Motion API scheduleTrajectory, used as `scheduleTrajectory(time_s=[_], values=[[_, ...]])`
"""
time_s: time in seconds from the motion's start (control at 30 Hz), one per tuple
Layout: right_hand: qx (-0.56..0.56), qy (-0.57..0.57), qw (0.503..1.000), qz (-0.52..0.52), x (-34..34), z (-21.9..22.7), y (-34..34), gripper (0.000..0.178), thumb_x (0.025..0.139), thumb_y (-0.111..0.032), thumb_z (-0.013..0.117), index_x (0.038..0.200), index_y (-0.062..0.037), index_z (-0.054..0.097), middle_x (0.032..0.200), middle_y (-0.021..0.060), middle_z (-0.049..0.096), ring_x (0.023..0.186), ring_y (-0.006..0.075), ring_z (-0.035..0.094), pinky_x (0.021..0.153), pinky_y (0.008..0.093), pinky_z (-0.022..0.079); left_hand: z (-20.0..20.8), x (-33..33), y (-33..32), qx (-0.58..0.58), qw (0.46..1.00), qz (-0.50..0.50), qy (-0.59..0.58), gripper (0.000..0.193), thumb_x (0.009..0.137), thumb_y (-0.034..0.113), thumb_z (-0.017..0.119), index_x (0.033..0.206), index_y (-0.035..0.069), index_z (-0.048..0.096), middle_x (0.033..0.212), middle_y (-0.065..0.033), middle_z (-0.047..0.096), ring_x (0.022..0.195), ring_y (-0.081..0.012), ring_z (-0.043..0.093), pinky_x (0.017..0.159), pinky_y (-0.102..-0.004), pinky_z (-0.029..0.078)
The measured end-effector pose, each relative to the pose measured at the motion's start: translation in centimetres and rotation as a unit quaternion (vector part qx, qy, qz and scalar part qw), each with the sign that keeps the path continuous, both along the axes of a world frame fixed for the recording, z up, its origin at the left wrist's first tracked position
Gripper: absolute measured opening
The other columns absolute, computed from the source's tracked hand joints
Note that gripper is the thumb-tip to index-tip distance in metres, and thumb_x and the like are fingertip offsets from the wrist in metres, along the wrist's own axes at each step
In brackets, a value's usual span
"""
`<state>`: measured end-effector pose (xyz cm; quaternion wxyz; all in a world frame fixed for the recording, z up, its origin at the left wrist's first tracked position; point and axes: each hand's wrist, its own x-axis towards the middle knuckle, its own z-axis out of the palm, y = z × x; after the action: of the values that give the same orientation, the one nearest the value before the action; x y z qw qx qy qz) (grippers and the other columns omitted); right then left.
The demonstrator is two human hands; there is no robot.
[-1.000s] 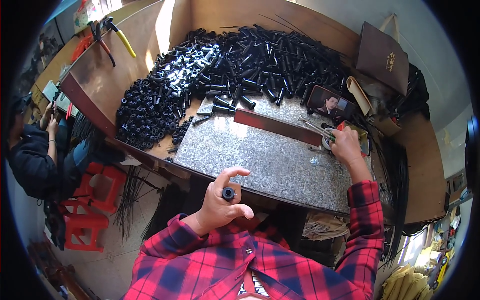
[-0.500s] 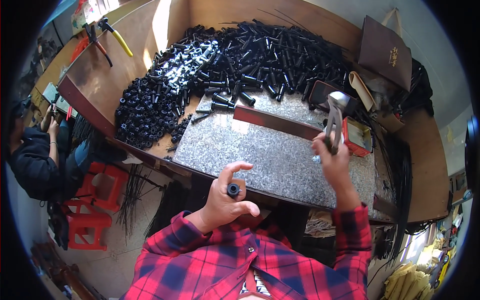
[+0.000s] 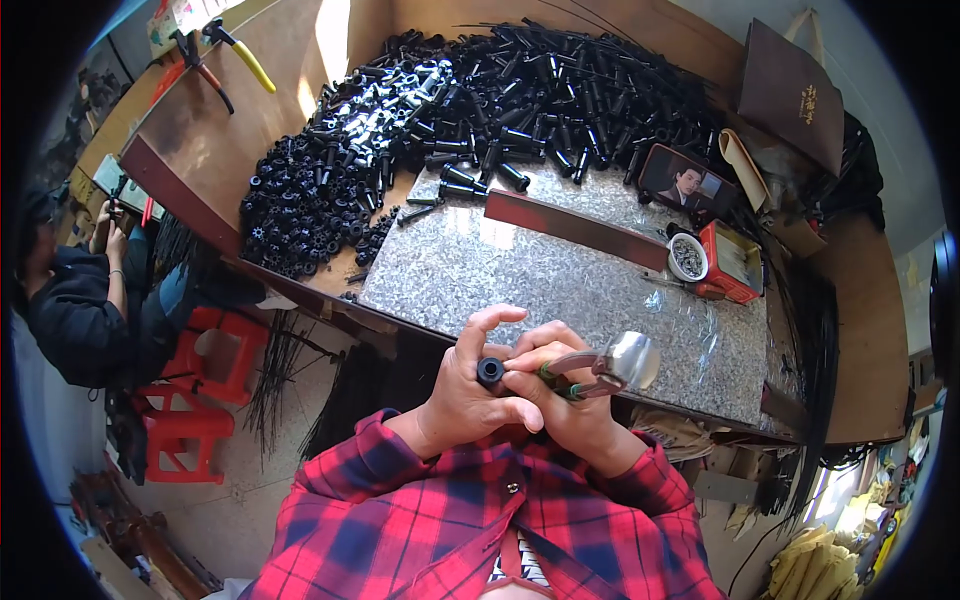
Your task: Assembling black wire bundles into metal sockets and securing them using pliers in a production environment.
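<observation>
My left hand grips a black plastic tube, its round hollow end facing up, with the index finger and thumb reaching past it. Against it on the right is my right hand, which holds a pair of end-cutting pincers by green-covered handles. The steel head of the pincers points right, away from the tube. The right thumb and fingertips press together at the tube's side; whether a small part is pinched there I cannot make out. Both hands are over the near edge of the speckled stone slab.
Black tubes and small black caps are heaped at the back and left. A dark red bar crosses the slab. A bowl of small metal pieces, a red tin and a phone stand right. Another person sits left.
My right hand, with the pincers, has come from beside the bowl and red tin to the tube in my left hand. The bowl now shows. The whole view has shifted slightly.
</observation>
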<state>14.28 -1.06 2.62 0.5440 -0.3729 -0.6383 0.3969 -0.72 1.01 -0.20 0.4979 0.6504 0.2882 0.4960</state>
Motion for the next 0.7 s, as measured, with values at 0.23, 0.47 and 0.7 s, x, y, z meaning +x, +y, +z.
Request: scheduleTrajectory(time_s=[0.23, 0.47, 0.7], values=[[0.02, 0.012, 1.0, -0.004, -0.8, -0.5, 0.3, 0.013, 0.076, -0.001, 0.072, 0.086, -0.0052, 0.066, 0.089, 0.0068, 0.06, 0.082, 0.0171, 0.058, 0.074, 0.0307, 0.046, -0.2, -0.5, 0.0, -0.022, 1.0, 0.0, -0.014, 0.099, 0.056, 0.047, 0.087, 0.13, 0.007, 0.035, 0.079, -0.0094, 0.066, 0.074, -0.0135, 0.064, 0.064, -0.0254, 0.049], [0.027, 0.018, 0.999, 0.004, -1.4, -0.8, 0.4, 0.013, 0.076, -0.001, 0.072, 0.086, -0.0056, 0.066, 0.089, 0.0075, 0.061, 0.082, 0.0176, 0.058, 0.074, 0.0314, 0.046, -0.1, -1.2, -0.1, -0.068, 0.997, -0.029, -0.011, 0.104, 0.056, 0.054, 0.078, 0.131, 0.0, 0.03, 0.096, -0.01, 0.066, 0.091, -0.0135, 0.063, 0.075, -0.0226, 0.048], [0.059, -0.01, 0.998, 0.004, -1.6, -1.7, 0.8, 0.017, 0.074, -0.003, 0.074, 0.088, -0.0065, 0.066, 0.09, 0.0084, 0.061, 0.081, 0.0192, 0.06, 0.072, 0.0308, 0.047, -0.4, -1.2, 0.0, -0.069, 0.996, -0.003, -0.058, 0.097, 0.056, 0.045, 0.087, 0.129, 0.006, 0.036, 0.077, -0.0067, 0.065, 0.073, -0.0095, 0.062, 0.063, -0.0234, 0.048]])
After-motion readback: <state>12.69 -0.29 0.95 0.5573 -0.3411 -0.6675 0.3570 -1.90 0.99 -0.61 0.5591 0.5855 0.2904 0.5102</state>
